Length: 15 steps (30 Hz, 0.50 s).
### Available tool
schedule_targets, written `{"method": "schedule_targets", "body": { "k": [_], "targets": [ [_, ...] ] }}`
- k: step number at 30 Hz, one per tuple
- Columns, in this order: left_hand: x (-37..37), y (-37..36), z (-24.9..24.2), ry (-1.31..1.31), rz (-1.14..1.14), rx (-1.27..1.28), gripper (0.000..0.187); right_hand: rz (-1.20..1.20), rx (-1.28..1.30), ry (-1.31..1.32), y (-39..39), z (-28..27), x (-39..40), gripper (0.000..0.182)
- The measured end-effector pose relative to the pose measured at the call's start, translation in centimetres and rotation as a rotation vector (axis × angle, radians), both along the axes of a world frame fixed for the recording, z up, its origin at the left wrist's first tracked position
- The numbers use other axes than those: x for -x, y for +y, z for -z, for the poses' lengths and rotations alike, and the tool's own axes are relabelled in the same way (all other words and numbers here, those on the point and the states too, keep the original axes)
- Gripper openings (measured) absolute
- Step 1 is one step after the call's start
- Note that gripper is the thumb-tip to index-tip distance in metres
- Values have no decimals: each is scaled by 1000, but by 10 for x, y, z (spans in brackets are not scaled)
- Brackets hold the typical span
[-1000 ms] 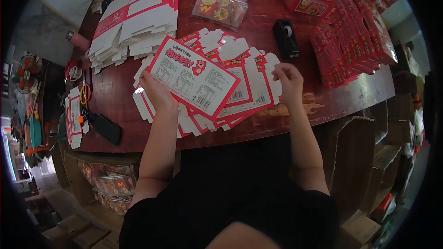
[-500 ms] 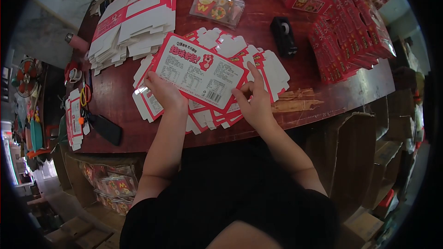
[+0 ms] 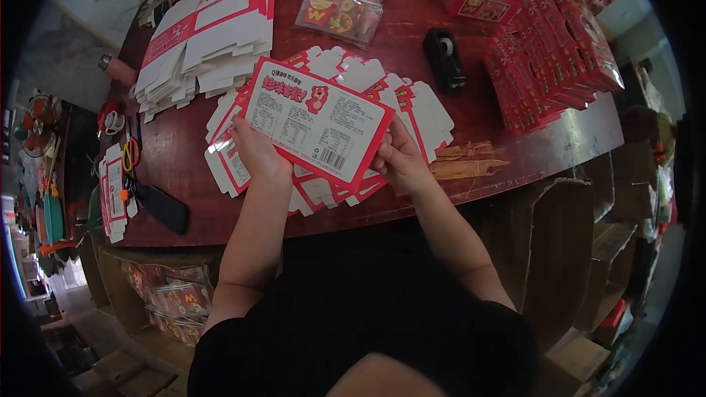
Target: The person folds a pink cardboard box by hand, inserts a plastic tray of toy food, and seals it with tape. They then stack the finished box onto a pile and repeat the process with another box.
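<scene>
Head view: the left hand point(image 3: 262, 154) and right hand point(image 3: 404, 160) hold a red-bordered box point(image 3: 316, 121) by its left and right ends, fingers clamped on it and partly hidden behind. It lies above a fanned pile of flat cartons point(image 3: 432, 117) on the table point(image 3: 213, 217), with a tape dispenser point(image 3: 444, 62) farther right and white cartons point(image 3: 229, 48) far left.

My left hand point(image 3: 262, 153) supports the lower left corner of the printed box point(image 3: 312, 121), most of its fingers hidden behind it. My right hand point(image 3: 404, 160) grips the box's right end, thumb at the edge, fingers bent. Both bare forearms come up from below the box, the left point(image 3: 255, 224) steeper, the right point(image 3: 454, 239) slanting inward toward it
</scene>
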<state>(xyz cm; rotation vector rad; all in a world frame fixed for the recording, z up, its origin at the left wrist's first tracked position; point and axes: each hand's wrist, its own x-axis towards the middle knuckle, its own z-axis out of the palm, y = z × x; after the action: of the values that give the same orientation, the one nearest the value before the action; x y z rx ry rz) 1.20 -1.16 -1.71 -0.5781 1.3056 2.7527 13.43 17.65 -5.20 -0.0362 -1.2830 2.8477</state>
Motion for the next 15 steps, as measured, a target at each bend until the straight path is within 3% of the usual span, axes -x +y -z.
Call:
{"method": "schedule_targets", "body": {
  "k": [1, 4, 5, 6, 8, 9, 10, 11, 12, 14, 15],
  "targets": [
    [-2, 1, -5, 3, -5, -10, 42, 7, 18, 2, 0, 0, 0, 63],
    [-23, 18, -38, 138, -174, 113, 46, 411, -498, -13, -5, -6, 0, 62],
    [-29, 18, -32, 404, -153, 160, 46, 522, -607, 24, -6, -13, -5, 66],
    [-35, 17, -21, 672, -132, 195, 50, 521, -512, 91, -7, -23, -11, 69],
    [-49, 17, -4, 1182, -121, 644, 45, 415, -304, 222, -5, -53, -20, 80],
    [-50, 18, -26, 1440, 149, 838, 31, 331, -224, 262, -2, -63, -23, 81],
    [-54, 28, -31, 1605, 211, 843, 26, 242, -141, 302, 3, -70, -25, 82],
    [-58, 34, -33, 1772, 268, 851, 21, 336, -155, 270, 10, -75, -26, 70],
    [-63, 36, -28, 1807, 394, 879, 23, 376, -199, 138, 21, -78, -29, 62],
    [-73, 44, -28, 1824, 303, 1101, 27, 456, -227, -39, 41, -86, -37, 44],
    [-77, 48, -28, 1822, 251, 1214, 30, 561, -241, 20, 47, -96, -41, 43]
  ]
}}
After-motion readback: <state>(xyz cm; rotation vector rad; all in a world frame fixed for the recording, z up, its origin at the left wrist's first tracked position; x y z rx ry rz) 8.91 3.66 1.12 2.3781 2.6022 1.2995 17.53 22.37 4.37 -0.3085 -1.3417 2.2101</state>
